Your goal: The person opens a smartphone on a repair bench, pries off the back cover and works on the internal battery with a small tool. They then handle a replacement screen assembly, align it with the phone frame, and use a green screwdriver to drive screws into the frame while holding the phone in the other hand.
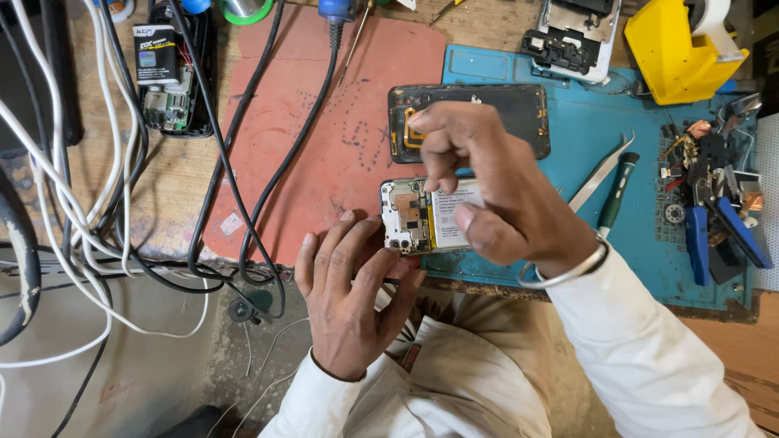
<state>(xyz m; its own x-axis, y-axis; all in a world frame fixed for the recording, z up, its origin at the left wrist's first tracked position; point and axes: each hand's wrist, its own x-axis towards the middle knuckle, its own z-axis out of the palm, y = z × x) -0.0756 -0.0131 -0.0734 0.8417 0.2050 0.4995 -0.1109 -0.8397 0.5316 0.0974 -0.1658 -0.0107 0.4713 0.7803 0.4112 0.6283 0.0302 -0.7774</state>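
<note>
An opened phone (412, 217) lies at the bench's near edge, its circuit board and white battery exposed. My left hand (349, 294) rests against the phone's near left corner, fingers spread and touching its edge. My right hand (487, 182) hovers over the phone, thumb and fingers pinched together above the board; whether something tiny sits between them is too small to tell. A metal bangle circles that wrist. The phone's dark back cover (495, 109) lies just beyond, inside face up.
Metal tweezers (599, 174) and a green-handled screwdriver (617, 195) lie on the blue mat (584, 122) to the right. Blue pliers (714, 227), a yellow tape dispenser (677, 49), another opened phone (572, 36) and black and white cables (122, 203) surround the red mat (324, 138).
</note>
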